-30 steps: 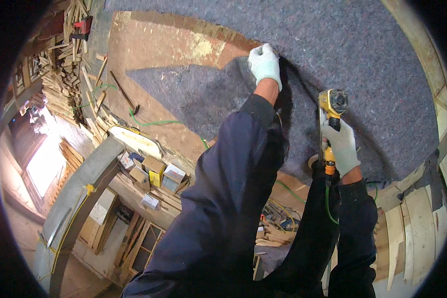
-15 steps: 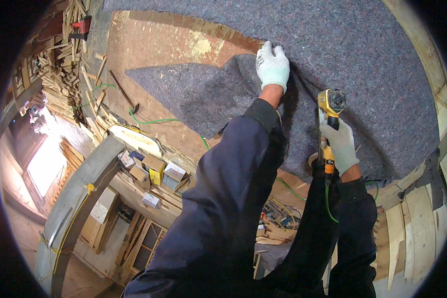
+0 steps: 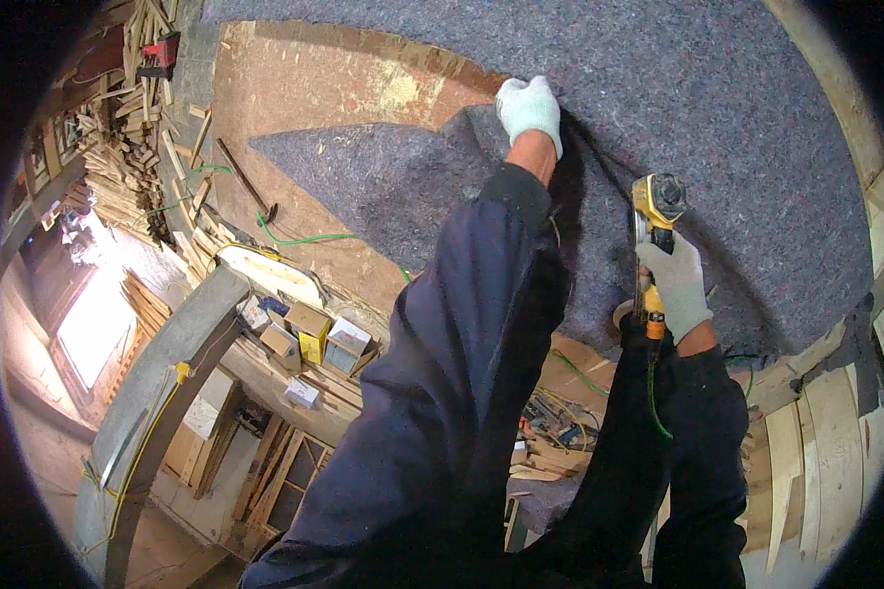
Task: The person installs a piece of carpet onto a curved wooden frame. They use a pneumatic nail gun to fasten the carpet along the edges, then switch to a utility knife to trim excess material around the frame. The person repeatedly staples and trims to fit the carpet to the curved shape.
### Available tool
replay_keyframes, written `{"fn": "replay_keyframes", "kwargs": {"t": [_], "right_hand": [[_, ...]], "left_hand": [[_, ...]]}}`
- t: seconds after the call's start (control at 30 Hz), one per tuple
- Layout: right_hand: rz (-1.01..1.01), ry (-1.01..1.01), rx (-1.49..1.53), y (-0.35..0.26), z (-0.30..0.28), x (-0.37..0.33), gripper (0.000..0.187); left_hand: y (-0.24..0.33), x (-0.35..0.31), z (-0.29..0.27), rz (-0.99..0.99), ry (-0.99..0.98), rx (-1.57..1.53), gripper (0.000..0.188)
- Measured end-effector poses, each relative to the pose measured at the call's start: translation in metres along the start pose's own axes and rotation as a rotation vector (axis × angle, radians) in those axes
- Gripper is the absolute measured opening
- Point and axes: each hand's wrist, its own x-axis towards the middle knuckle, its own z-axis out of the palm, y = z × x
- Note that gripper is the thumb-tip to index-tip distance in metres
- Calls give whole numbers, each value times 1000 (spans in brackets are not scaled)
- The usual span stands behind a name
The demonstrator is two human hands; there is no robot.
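Note:
A large sheet of grey-blue felt (image 3: 737, 108) covers most of the surface before me. One pointed flap of felt (image 3: 373, 177) lies to the left, over bare reddish-brown board (image 3: 304, 74). My left hand (image 3: 530, 110), in a white glove, is closed at the edge of the felt, where it meets the bare board; its fingertips are hidden, but it seems to pinch that edge. In my gloved right hand (image 3: 676, 285) is a yellow and black air nail gun (image 3: 660, 199), gripped by its handle, with a green hose at its lower end. Its head is over the felt.
A hammer-like tool (image 3: 244, 182) and a green air hose (image 3: 309, 239) lie on the board at left. Small boxes (image 3: 309, 334) and a curved grey beam (image 3: 157, 393) are at lower left. Wood scraps (image 3: 118, 187) and a red tool (image 3: 159, 56) lie farther left.
My left hand has shifted slightly left and its fingers have curled in at the felt's edge. My right hand still holds the nail gun, in nearly the same place.

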Motion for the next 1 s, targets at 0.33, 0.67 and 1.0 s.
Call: {"fn": "replay_keyframes", "kwargs": {"t": [0.33, 0.67, 1.0], "right_hand": [[-351, 226, -552, -60, 17, -7, 27], [-563, 175, -576, -114, 51, 32, 34], [-474, -64, -808, -141, 77, 81, 31]], "left_hand": [[-3, -11, -1, -38, 61, -81, 23], [-20, 6, 18, -92, 81, -247, 20], [-9, -3, 1, -160, 63, -115, 26]]}}
